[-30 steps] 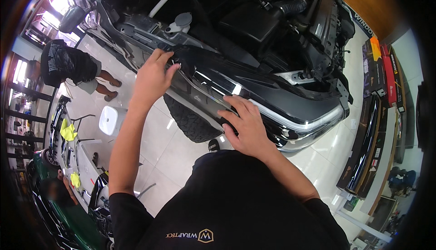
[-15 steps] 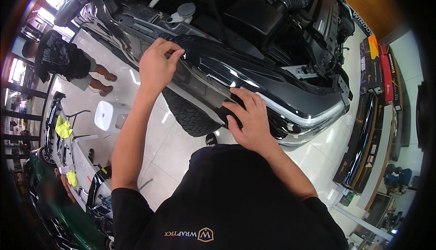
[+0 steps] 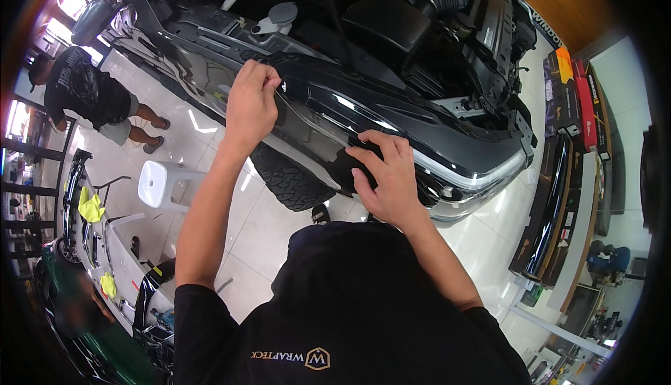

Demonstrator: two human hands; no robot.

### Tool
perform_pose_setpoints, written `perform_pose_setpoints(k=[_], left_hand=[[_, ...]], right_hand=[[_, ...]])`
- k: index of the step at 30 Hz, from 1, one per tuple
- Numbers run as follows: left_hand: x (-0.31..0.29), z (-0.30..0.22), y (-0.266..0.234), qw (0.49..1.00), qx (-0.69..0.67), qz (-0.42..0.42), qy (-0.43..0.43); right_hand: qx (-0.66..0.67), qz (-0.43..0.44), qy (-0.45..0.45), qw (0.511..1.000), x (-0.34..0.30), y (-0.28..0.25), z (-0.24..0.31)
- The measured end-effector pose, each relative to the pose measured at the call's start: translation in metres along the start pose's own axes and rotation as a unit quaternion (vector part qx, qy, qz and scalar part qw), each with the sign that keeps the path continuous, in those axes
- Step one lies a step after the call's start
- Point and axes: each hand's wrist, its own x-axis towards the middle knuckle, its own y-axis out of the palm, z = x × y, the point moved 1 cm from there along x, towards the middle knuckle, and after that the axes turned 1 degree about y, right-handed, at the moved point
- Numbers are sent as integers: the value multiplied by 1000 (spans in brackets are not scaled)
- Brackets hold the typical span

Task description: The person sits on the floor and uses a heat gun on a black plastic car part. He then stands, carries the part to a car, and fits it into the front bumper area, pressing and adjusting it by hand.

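Note:
A dark car front fender (image 3: 307, 130) with a glossy surface runs along the side of the open engine bay. Beside it is the headlight (image 3: 482, 175), long and clear, with a black upper part. My left hand (image 3: 253, 102) is at the fender's upper edge, near the headlight's rear end. Its thumb and fingertips are pinched together, and whatever they hold is too small to make out. Lower along the same seam, my right hand (image 3: 386, 179) is open. Its fingers are spread and bent, with the fingertips on the panel edge next to the headlight.
The engine bay (image 3: 391, 28) lies beyond the fender, and a tyre (image 3: 290, 179) shows below it. A white stool (image 3: 164, 186) stands left. Another person (image 3: 91, 95) is at the far left. Long boxes (image 3: 549, 203) line the right side. Car parts and yellow cloths (image 3: 91, 205) lie left.
My left hand stays pinched at the fender edge, its wrist shifted slightly right. My right hand remains at the headlight seam with its fingers a little rearranged. The view has shifted slightly.

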Motion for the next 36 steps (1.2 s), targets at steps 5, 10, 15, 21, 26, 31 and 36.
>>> perform_pose_setpoints(k=[5, 10, 15, 21, 26, 31, 36], left_hand=[[-10, 5, 5, 998, -30, -51, 34], [-11, 1, -12, 991, 29, -75, 104], [11, -7, -38, 980, 162, 112, 29], [45, -7, -36, 922, 248, 248, 165], [60, 1, -38, 907, 175, 318, 213], [55, 2, -35, 912, 157, 283, 253], [43, 6, -32, 932, 100, 216, 273]], right_hand=[[2, -8, 4, 1000, 1, 1, 1], [-14, -18, 8, 1000, 2, 2, 3], [-20, -36, 19, 999, 4, 6, 5], [-32, -52, 25, 998, 7, 9, 7], [-20, -65, 24, 997, 6, 9, 7], [-43, -56, 18, 997, 8, 8, 5], [-28, -41, 35, 998, 8, 6, 4]])
